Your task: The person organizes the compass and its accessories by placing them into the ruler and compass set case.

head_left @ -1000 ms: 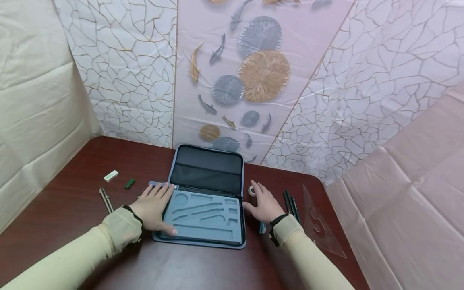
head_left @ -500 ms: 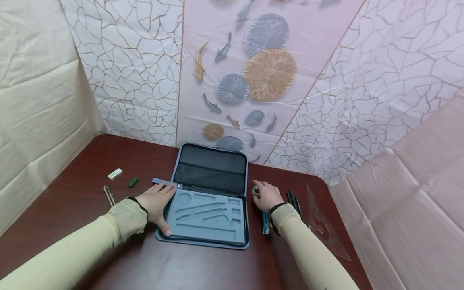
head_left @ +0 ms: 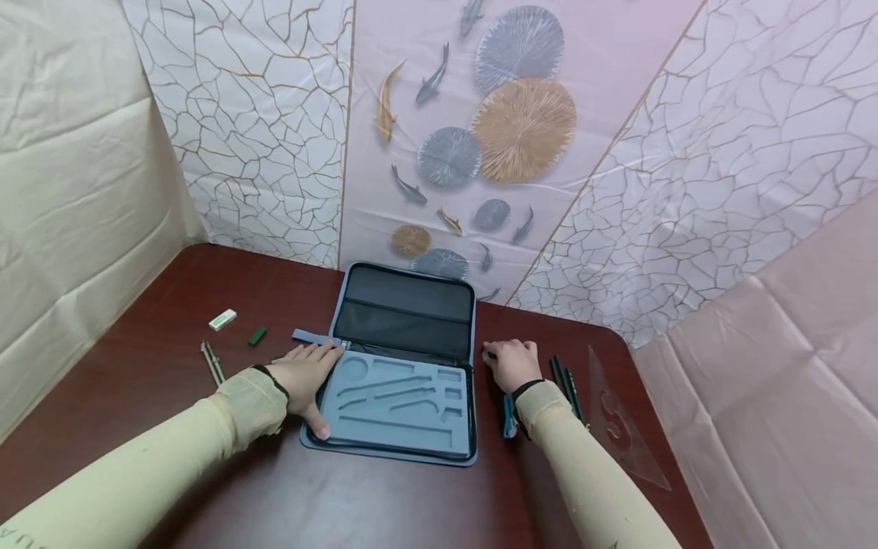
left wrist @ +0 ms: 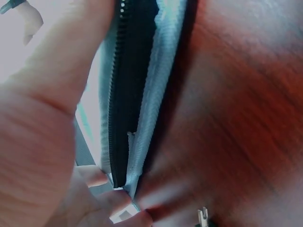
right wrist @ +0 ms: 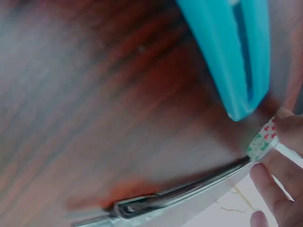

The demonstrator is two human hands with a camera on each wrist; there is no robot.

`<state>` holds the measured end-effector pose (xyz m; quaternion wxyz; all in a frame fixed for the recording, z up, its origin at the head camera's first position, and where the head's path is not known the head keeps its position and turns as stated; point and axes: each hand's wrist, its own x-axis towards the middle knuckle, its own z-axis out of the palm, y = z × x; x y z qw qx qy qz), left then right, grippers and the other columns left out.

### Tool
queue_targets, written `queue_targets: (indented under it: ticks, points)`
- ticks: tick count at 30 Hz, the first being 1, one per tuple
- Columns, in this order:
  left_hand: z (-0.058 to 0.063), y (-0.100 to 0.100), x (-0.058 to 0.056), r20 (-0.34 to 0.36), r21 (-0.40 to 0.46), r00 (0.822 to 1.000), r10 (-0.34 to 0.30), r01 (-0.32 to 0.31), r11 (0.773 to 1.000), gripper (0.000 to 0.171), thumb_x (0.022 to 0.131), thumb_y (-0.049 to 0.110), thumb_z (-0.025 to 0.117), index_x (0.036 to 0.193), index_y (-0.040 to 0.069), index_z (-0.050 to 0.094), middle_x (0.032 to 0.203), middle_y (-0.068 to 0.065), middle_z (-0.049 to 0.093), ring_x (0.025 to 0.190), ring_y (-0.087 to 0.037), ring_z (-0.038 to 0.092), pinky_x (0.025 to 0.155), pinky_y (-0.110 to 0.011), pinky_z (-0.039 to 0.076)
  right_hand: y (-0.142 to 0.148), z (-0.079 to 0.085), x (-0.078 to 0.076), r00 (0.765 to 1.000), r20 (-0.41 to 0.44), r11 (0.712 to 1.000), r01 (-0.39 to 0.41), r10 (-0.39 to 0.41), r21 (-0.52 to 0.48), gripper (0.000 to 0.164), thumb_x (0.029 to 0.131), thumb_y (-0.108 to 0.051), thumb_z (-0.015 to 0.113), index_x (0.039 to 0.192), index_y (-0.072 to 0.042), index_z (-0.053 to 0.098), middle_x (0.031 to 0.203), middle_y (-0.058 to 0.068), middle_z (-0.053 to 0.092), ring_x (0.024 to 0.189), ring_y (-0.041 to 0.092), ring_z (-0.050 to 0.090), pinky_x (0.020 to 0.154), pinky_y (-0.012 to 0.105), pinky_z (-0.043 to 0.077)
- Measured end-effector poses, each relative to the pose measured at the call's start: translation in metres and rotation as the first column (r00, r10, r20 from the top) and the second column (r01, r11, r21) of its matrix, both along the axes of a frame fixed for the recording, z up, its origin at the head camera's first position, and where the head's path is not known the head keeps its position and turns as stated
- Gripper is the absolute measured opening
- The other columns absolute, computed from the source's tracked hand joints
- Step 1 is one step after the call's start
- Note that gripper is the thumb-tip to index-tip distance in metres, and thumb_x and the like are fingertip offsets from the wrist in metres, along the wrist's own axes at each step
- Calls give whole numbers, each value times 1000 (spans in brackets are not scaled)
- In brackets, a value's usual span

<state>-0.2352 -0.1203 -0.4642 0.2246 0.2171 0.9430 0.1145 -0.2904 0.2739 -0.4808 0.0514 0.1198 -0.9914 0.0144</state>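
My left hand rests with spread fingers on the left edge of an open zip case. A grey-blue tray with shaped hollows fills its near half. In the left wrist view, the case's zipper runs beside the palm. My right hand, right of the case, pinches a small tape roll between thumb and fingertips. The right wrist view shows the roll's white side printed green and red. A teal tool, possibly a stapler, lies beside the right wrist, partly hidden.
To the left lie a white eraser, a small green block and a metal drawing compass. Dark pens or pencils and a clear set square lie right. Patterned cloth hangs behind the table.
My right hand has gone from spread fingers near the tape roll to curled fingers pinching it. The left hand stays on the case edge. The head view has shifted slightly.
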Motion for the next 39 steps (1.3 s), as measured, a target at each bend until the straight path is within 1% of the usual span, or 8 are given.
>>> queue_targets:
  ticks: [5,12,16,20,23,30,35,39]
  points:
    - [2,1,-3,21,-9,1000,-7,7,1000,149,46,73,81,155,6,6,158,-24,7,142,-45,9,111,-59,14,-1,2,1,1000,-7,1000,19,-19,2,31,96,-22,63,126,-18,67,120,4,67,109,26,58,93,51,33]
    - [7,-2,0,26,-3,1000,-15,15,1000,145,50,69,82,155,3,7,157,-27,6,142,-47,9,111,-59,16,-7,-1,3,999,-34,999,33,-34,-32,28,96,-20,63,123,-17,67,116,4,67,108,27,57,100,55,25]
    - [4,-2,0,23,7,1000,-13,13,1000,145,50,70,81,155,4,7,157,-26,6,142,-47,8,111,-59,16,-15,5,4,995,-94,996,11,-20,-94,29,95,-18,64,124,-14,65,117,8,65,108,29,57,98,52,32]
    - [3,-2,1,17,21,1000,-13,13,1000,144,51,71,81,155,4,8,157,-26,6,142,-46,9,111,-58,16,-44,18,12,992,-106,980,-93,75,-177,32,95,-19,65,125,-13,64,116,8,65,105,27,60,93,50,40]
    - [3,-2,3,11,28,1000,-19,19,999,143,51,71,81,155,3,9,157,-27,7,142,-46,10,111,-58,17,-78,28,23,985,-44,959,-172,166,-224,33,95,-25,65,127,-16,62,118,5,64,107,23,60,96,48,40]
    - [3,-1,2,0,9,1000,-18,18,1000,144,50,73,79,155,4,8,157,-26,7,142,-45,11,111,-57,17,-153,38,42,921,99,894,-333,376,-298,38,94,-26,66,129,-16,61,125,1,62,114,18,57,97,38,44]
    - [0,-1,2,-15,2,1000,-8,8,1000,146,48,77,78,155,4,10,158,-25,8,143,-44,11,112,-58,13,-178,32,44,893,124,870,-378,433,-316,38,91,-27,69,127,-15,64,116,-1,67,101,11,63,87,29,49]
    - [-3,-1,5,-10,26,1000,2,-1,1000,149,44,79,77,155,5,10,157,-25,9,143,-44,10,111,-61,9,-184,27,46,895,125,878,-380,429,-291,38,90,-30,69,125,-16,66,114,-3,68,97,11,63,85,28,50]
